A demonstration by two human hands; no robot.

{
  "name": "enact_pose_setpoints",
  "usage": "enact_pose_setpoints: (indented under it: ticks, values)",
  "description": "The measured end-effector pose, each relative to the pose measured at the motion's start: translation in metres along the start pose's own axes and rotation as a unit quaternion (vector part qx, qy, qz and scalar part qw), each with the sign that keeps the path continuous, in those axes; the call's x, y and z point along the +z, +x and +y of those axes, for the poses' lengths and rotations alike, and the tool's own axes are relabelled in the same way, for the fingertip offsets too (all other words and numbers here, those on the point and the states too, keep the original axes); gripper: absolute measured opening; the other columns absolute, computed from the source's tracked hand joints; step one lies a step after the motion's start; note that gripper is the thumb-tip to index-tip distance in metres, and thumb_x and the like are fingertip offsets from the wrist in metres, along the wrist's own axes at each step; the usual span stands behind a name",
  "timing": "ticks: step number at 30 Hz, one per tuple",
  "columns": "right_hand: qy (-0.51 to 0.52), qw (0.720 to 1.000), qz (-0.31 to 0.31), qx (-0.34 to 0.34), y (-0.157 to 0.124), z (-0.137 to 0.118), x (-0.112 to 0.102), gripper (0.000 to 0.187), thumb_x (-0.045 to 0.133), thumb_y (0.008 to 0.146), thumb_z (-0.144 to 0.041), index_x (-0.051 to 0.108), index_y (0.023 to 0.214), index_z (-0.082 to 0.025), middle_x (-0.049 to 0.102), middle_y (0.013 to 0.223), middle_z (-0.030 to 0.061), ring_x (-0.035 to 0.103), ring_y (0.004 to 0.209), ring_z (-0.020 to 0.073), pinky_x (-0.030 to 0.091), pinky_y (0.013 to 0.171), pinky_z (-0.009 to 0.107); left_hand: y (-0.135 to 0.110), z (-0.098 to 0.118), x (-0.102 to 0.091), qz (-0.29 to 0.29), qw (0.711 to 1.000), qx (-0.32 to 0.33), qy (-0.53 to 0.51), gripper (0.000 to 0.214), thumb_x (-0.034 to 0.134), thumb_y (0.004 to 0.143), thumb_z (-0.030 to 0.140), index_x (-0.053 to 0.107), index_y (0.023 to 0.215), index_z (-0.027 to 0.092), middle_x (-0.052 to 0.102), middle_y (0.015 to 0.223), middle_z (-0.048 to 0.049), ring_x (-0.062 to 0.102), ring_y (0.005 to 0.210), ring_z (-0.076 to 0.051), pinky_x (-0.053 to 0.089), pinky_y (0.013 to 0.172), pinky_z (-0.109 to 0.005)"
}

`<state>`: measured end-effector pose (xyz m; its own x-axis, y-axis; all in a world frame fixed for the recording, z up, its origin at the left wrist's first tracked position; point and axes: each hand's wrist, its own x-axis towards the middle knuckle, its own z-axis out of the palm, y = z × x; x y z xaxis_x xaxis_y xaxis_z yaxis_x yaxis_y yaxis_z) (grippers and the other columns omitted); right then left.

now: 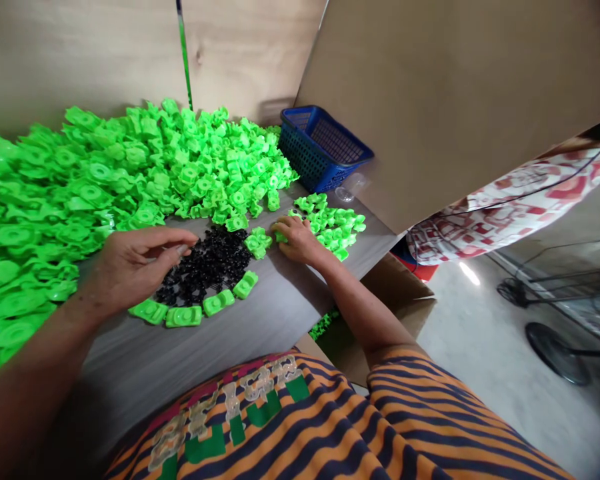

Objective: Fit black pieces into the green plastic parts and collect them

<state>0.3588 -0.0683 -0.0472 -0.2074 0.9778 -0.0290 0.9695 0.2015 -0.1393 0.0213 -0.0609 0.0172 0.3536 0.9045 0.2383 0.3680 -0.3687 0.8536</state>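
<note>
My left hand (pixel 137 263) is at the left edge of a pile of small black plastic parts (pixel 213 263). Its thumb and forefinger are pinched together; anything between them is too small to make out. My right hand (pixel 300 241) has its fingers closed over a bright green moulded plastic piece (pixel 280 236), mostly hidden under them, beside a smaller group of green pieces (pixel 337 227). Several green pieces (pixel 184 316) lie in a curved row along the near side of the black pile. A green cluster (pixel 258 243) sits between my hands.
A large heap of green pieces (pixel 130 160) covers the left and back of the grey table (pixel 280 313). At the back right stands a blue plastic basket (pixel 307 157), near a small clear cup (pixel 345 193). A cardboard box (pixel 395 293) with green pieces is below the right edge. Another person's patterned clothing (pixel 505 207) shows beyond the partition.
</note>
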Motion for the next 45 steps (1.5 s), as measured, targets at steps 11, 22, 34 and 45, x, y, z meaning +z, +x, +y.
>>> enact_pose_setpoints:
  ticks: [11, 22, 34, 45]
  values:
    - [0.282, 0.891, 0.288, -0.206, -0.029, -0.077, -0.017, 0.032, 0.061, 0.095, -0.032, 0.057, 0.126, -0.023, 0.060, 0.140, 0.0169, 0.056, 0.132, 0.0270, 0.050, 0.109, 0.047, -0.005, 0.009, 0.031, -0.102, 0.934, -0.166, -0.299, 0.053, 0.089, 0.070, 0.042, 0.072, 0.115, 0.020, 0.080, 0.092, -0.0092, 0.077, 0.072, -0.025, 0.062, 0.051, -0.031]
    - [0.257, 0.895, 0.273, -0.240, 0.001, -0.115, -0.017, 0.033, 0.066, 0.095, -0.045, 0.063, 0.121, -0.024, 0.065, 0.139, 0.0143, 0.054, 0.134, 0.0296, 0.043, 0.115, 0.053, 0.000, 0.012, 0.028, -0.014, 0.905, -0.191, -0.381, 0.058, 0.094, 0.058, 0.030, 0.071, 0.110, 0.021, 0.074, 0.077, 0.0002, 0.069, 0.059, -0.016, 0.053, 0.042, -0.021]
    - [-0.030, 0.998, 0.045, 0.032, 0.056, -0.055, -0.017, 0.030, 0.049, 0.097, -0.017, 0.072, 0.116, -0.013, 0.071, 0.118, 0.0210, 0.054, 0.118, 0.0346, 0.040, 0.095, 0.045, 0.019, -0.007, 0.016, 0.074, 0.894, -0.238, -0.371, 0.055, 0.090, 0.060, 0.025, 0.066, 0.108, 0.020, 0.067, 0.067, 0.0039, 0.056, 0.042, -0.011, 0.038, 0.033, -0.018]
    - [-0.043, 0.998, -0.030, 0.041, 0.072, -0.076, -0.024, 0.031, 0.054, 0.097, -0.019, 0.073, 0.119, -0.011, 0.076, 0.114, 0.0183, 0.065, 0.113, 0.0307, 0.041, 0.086, 0.035, 0.019, -0.007, 0.016, 0.056, 0.894, -0.242, -0.374, 0.057, 0.086, 0.056, 0.023, 0.063, 0.108, 0.017, 0.069, 0.070, 0.0024, 0.064, 0.049, -0.014, 0.045, 0.035, -0.020]
